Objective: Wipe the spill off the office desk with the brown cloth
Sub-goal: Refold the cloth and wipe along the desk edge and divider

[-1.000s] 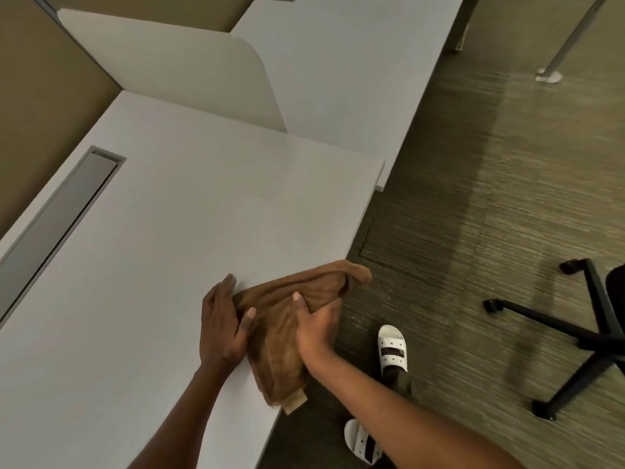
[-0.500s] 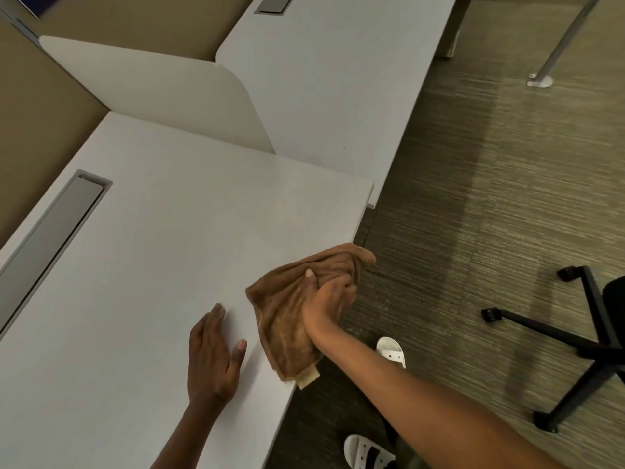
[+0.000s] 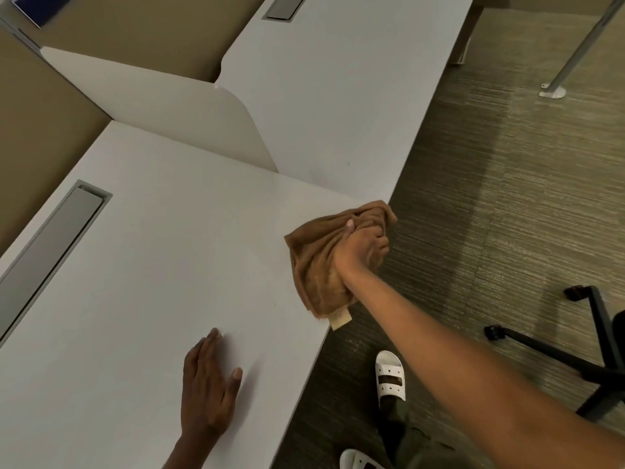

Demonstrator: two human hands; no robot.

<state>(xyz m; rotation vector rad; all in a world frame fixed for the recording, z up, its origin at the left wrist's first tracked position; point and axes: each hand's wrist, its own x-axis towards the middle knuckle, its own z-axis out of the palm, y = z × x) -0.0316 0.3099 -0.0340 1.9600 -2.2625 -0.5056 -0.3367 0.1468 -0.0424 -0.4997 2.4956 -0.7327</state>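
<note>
Now: right hand [image 3: 363, 247] clenched on brown cloth [image 3: 316, 265] at table's [image 3: 152, 265] right edge | left hand [image 3: 206, 387] flat, released, near | cloth seems soft, light, floppy; best bunched mid-fold | no spill visible

Cloth [image 3: 316, 265] at desk's [image 3: 169, 265] right edge, left hand [image 3: 206, 390] nearer, chair [image 3: 595, 350] right.

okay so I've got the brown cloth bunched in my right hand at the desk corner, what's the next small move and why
Probably sweep the brown cloth back inward across the desk. Your right hand has it at the far corner edge, partly overhanging, and no spill shows there.
</note>
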